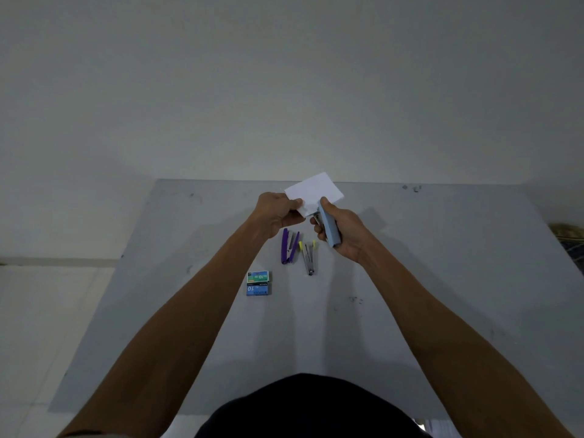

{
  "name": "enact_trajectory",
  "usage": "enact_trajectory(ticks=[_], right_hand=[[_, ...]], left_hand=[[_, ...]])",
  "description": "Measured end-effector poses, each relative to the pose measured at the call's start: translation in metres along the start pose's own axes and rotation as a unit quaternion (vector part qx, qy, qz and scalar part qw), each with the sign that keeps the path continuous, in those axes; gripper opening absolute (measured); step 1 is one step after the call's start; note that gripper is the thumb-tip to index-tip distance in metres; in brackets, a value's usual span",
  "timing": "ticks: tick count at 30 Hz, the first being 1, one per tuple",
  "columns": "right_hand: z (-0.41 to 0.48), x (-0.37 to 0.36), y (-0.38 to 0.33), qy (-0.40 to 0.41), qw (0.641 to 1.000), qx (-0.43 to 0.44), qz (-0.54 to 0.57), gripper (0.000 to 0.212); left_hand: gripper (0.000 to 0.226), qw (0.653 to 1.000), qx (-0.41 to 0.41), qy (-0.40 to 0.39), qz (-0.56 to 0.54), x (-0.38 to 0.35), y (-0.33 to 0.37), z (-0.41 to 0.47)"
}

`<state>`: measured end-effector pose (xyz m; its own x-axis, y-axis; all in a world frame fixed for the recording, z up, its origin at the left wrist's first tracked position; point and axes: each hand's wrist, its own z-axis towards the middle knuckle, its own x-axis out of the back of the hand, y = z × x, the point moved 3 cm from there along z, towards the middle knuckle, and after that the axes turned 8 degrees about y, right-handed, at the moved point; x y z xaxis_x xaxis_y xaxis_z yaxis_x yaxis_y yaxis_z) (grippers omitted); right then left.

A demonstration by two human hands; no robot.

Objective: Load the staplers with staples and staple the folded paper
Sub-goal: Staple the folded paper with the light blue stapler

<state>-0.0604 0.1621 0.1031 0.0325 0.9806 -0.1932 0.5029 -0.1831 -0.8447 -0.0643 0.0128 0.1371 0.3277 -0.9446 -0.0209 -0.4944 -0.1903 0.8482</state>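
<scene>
The left hand (278,213) pinches the near corner of the folded paper (314,192), held above the grey table (442,263). The right hand (343,233) is clenched around the blue-grey stapler (328,227), its mouth at the paper's edge just beside that pinch. Below the hands lie the purple stapler (289,247), the yellow-tipped stapler (308,257) and two staple boxes (258,283).

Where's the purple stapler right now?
Head view: the purple stapler lies open on the grey table, just below the left hand, with the yellow-tipped stapler to its right.

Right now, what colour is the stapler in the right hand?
Light blue stapler, seen in the head view.
</scene>
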Motion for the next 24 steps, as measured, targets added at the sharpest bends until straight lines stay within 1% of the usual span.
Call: enact_trajectory(ticks=[5, 9, 13, 16, 21, 24], right_hand=[[-0.001, 0.001, 0.003, -0.004, 1.000, -0.007, -0.002, 0.032], [-0.003, 0.005, 0.007, -0.009, 0.999, -0.042, -0.020, 0.037], [-0.005, 0.004, 0.008, -0.021, 0.997, -0.069, 0.036, 0.033], [-0.003, 0.003, 0.008, -0.035, 0.995, -0.069, 0.064, 0.034], [-0.001, 0.002, 0.010, -0.031, 0.996, -0.061, 0.055, 0.037], [-0.001, 0.002, 0.008, -0.007, 0.999, -0.051, 0.014, 0.036]], left_hand=[[0.033, 0.999, -0.024, -0.022, 0.039, -0.001, 0.002, 0.000], [0.032, 0.998, -0.026, -0.031, 0.044, 0.001, 0.002, 0.002], [0.032, 0.999, -0.021, -0.021, 0.035, 0.000, 0.000, 0.004], [0.031, 0.999, -0.026, -0.013, 0.038, 0.000, 0.001, 0.005], [0.032, 0.998, -0.033, -0.017, 0.051, -0.001, 0.003, 0.004], [0.032, 0.999, -0.025, -0.023, 0.036, -0.002, 0.001, 0.006]])
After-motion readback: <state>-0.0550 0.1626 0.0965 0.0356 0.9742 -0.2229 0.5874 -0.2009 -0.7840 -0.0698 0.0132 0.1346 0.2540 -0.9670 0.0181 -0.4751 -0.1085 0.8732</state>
